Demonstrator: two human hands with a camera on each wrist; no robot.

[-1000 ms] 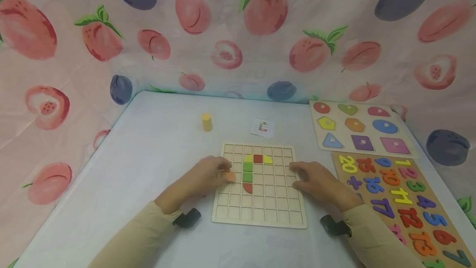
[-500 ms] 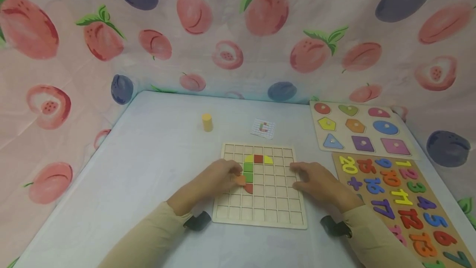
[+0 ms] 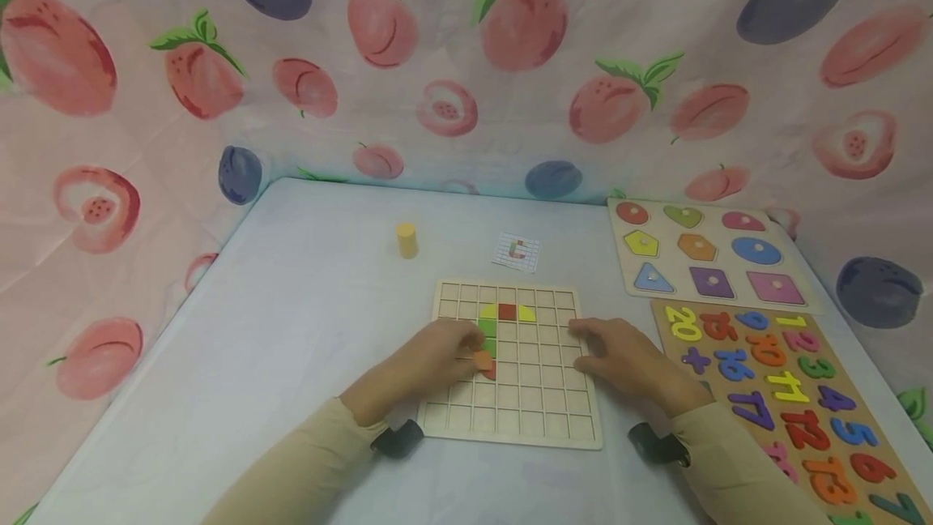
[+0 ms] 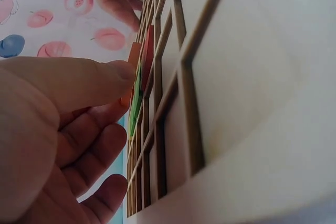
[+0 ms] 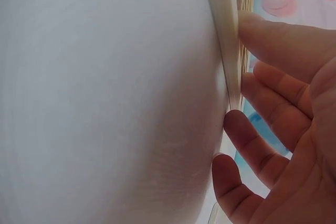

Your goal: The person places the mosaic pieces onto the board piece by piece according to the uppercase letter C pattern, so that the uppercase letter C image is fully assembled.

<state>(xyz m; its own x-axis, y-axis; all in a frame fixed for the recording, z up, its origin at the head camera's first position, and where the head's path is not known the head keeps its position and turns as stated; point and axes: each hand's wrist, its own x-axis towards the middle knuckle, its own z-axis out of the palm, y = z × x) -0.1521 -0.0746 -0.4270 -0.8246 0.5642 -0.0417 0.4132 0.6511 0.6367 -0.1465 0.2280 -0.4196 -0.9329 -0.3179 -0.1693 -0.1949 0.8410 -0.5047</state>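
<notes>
My left hand (image 3: 445,355) pinches a small orange tile (image 3: 483,360) between thumb and fingers, over the left half of a wooden grid board (image 3: 547,400). In the left wrist view the orange tile (image 4: 134,53) overlaps the green tiles (image 4: 136,98) and stands close to a red tile (image 4: 148,43). On the board lie a dark red square (image 3: 506,312), yellow quarter-round tiles (image 3: 526,313), green squares (image 3: 487,328) and a red quarter-round (image 3: 491,373), partly hidden. My right hand (image 3: 619,355) rests at the board's right edge, thumb and fingertips against it, fingers relaxed.
Behind the board are a yellow cylinder (image 3: 406,241) and a small printed pattern card (image 3: 517,252). A knobbed shape puzzle (image 3: 710,253) lies at the back right, with a number puzzle (image 3: 787,403) in front of it. A fruit-print cloth (image 3: 379,112) hangs behind the table.
My left hand has carried the orange tile rightward and slightly nearer, from the board's left columns to over the red quarter-round. My right hand has stayed at the board's edge.
</notes>
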